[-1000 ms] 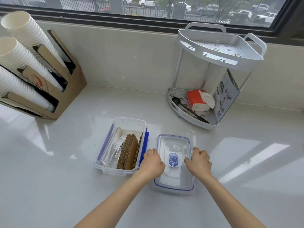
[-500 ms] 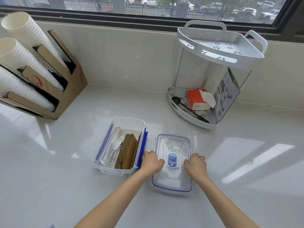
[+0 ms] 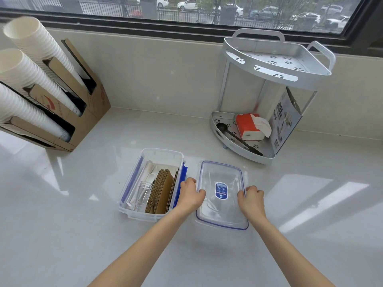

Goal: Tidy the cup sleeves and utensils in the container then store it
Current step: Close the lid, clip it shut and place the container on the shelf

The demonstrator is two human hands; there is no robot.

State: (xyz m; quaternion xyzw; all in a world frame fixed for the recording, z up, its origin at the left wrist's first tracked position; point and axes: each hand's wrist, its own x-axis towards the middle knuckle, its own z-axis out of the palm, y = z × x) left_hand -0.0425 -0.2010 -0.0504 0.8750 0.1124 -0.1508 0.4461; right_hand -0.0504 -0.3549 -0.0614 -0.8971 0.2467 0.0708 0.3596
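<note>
A clear plastic container (image 3: 132, 214) with blue side latches sits open on the white counter. Inside it, brown cardboard cup sleeves (image 3: 160, 192) stand on edge beside wrapped clear plastic utensils (image 3: 145, 189). Right of it lies the clear lid (image 3: 221, 216) with a blue seal and a blue sticker. My left hand (image 3: 189, 194) grips the lid's left edge with curled fingers. My right hand (image 3: 251, 198) grips its right edge the same way.
A cardboard dispenser (image 3: 91, 112) with stacks of white paper cups (image 3: 31, 65) stands at the back left. A silver two-tier corner rack (image 3: 269, 63) at the back right holds a red tissue pack (image 3: 248, 126), a black spoon and a leaflet. A window runs along the back.
Both hands have slid outward from the top of the lid to its left and right edges. The lid and the container stay in place.
</note>
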